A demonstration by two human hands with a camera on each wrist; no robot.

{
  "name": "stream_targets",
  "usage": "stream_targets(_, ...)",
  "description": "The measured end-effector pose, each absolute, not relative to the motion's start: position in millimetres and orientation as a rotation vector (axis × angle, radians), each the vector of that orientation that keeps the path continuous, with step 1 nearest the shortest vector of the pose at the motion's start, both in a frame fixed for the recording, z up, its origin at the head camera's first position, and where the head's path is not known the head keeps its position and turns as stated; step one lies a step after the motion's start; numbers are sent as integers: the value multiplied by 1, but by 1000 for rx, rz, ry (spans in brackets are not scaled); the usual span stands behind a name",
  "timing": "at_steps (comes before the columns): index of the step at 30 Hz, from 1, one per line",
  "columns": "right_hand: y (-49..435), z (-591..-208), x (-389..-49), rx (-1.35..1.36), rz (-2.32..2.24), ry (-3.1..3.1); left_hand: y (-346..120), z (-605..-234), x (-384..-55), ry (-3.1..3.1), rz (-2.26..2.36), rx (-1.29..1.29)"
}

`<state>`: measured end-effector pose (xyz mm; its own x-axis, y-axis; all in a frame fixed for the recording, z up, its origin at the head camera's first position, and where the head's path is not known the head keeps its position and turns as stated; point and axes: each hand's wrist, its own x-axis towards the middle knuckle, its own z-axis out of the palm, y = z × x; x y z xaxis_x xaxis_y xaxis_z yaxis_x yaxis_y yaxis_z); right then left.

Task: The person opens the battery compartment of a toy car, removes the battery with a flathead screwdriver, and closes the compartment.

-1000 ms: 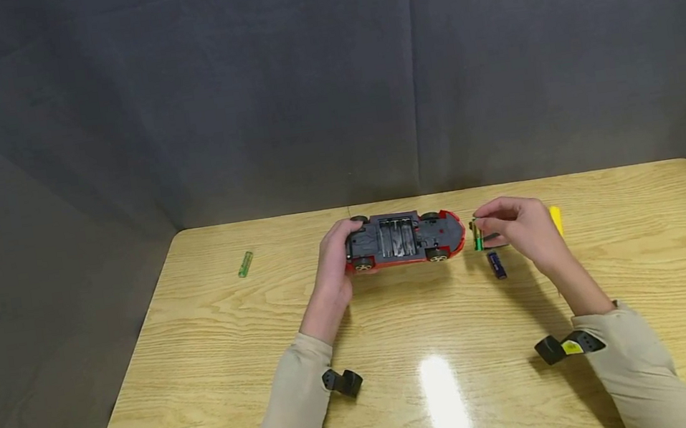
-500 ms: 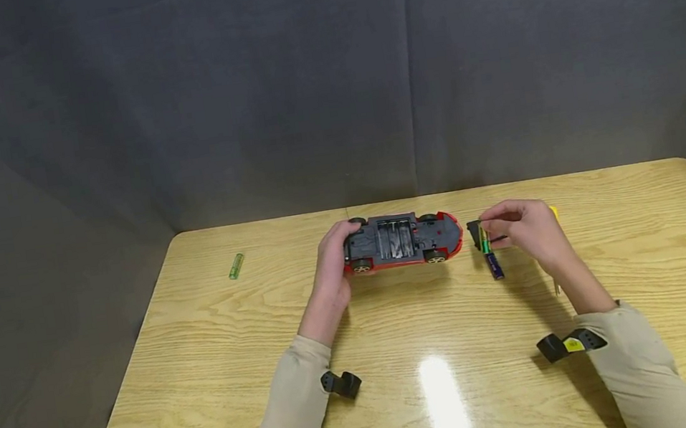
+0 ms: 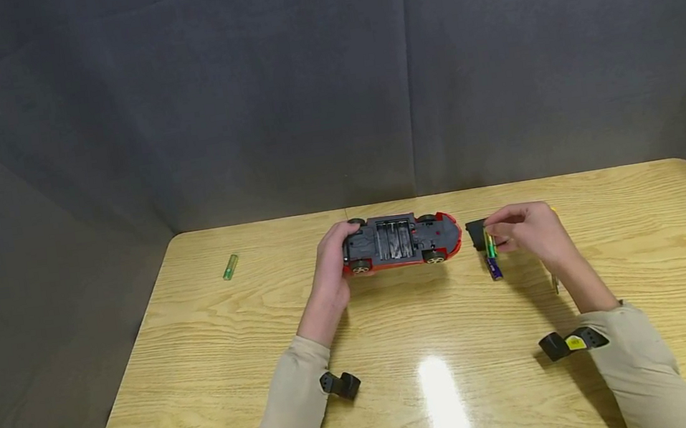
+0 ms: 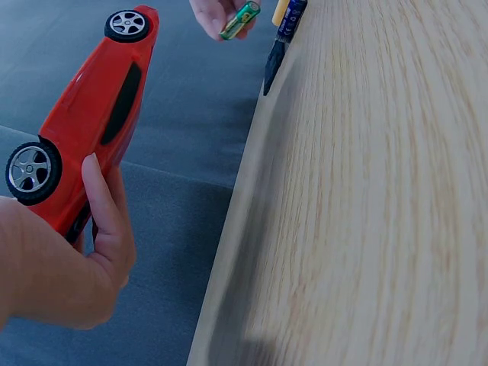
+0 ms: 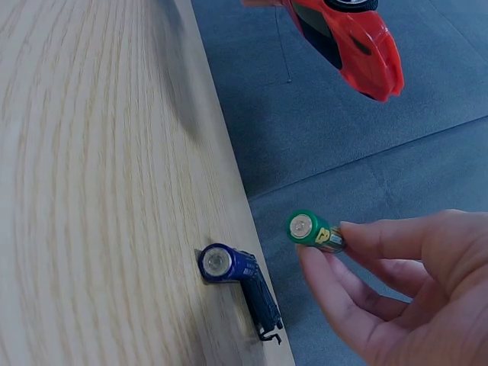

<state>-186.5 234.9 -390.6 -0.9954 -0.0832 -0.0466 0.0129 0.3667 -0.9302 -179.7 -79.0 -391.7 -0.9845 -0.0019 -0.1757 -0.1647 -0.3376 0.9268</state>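
My left hand (image 3: 329,266) grips the rear end of a red toy car (image 3: 440,236), held upside down above the table. The grey underside faces up in the head view, showing an uncovered battery compartment (image 3: 394,240) with several bare slots. In my right hand (image 3: 530,229), thumb and fingertips pinch a green battery (image 5: 316,232) by one end, to the right of the car's nose. Below it on the table lie a blue battery (image 5: 229,264) and a black plastic cover (image 5: 261,305), partly behind the hand in the head view.
A second green battery (image 3: 230,266) lies on the left of the wooden table (image 3: 208,376). Part of a yellow object (image 4: 280,12) shows beyond the blue battery. A thin metal tip (image 3: 555,283) pokes out beside my right wrist. Dark cloth (image 3: 275,93) hangs behind the table.
My right hand has moved slightly right and nearer with the green battery, uncovering more of the black cover. The loose green battery on the left has rolled a little left. The car stays nearly still.
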Motion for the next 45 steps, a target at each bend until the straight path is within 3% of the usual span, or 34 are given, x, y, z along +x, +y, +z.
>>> stream_targets(45,246,-401,-191,-58,-1405,2390,-79,-394,-182,1719,2480,-225)
